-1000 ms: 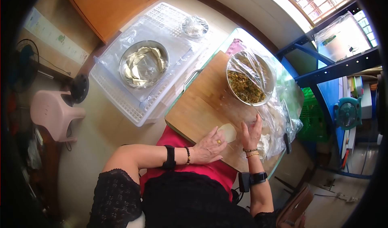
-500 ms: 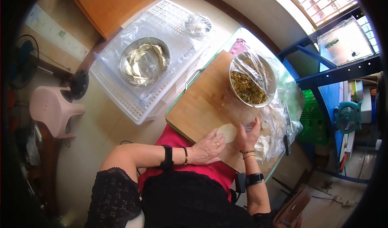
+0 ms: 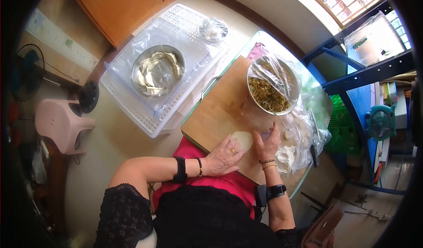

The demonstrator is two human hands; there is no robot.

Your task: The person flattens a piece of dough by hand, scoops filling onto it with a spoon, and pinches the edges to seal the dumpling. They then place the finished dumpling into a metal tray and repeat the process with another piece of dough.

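Note:
A thin, round, pale dough wrapper (image 3: 242,140) lies on the wooden board (image 3: 216,111) near its front edge. My left hand (image 3: 221,157) comes in from the left, its spread fingers resting at the wrapper's near-left edge. On the other side, my right hand (image 3: 269,146) is raised with thumb and forefinger apart, just right of the wrapper; what lies behind its palm is partly hidden. A heap of white flour (image 3: 286,159) sits to the right of that hand, and small dough pieces (image 3: 288,135) lie just above the flour.
Behind the board's right side stands a metal bowl of chopped filling (image 3: 269,91), partly under plastic film. A knife's black handle (image 3: 314,155) points toward me at right. To the left, a pan (image 3: 158,91) of folded dumplings rests on a white plastic crate (image 3: 125,109). A pink stool (image 3: 59,120) stands farther left.
Both hands and the wrapper have shifted slightly left in view. More of the small dough pieces shows beside my right hand. The whole view has tilted a little.

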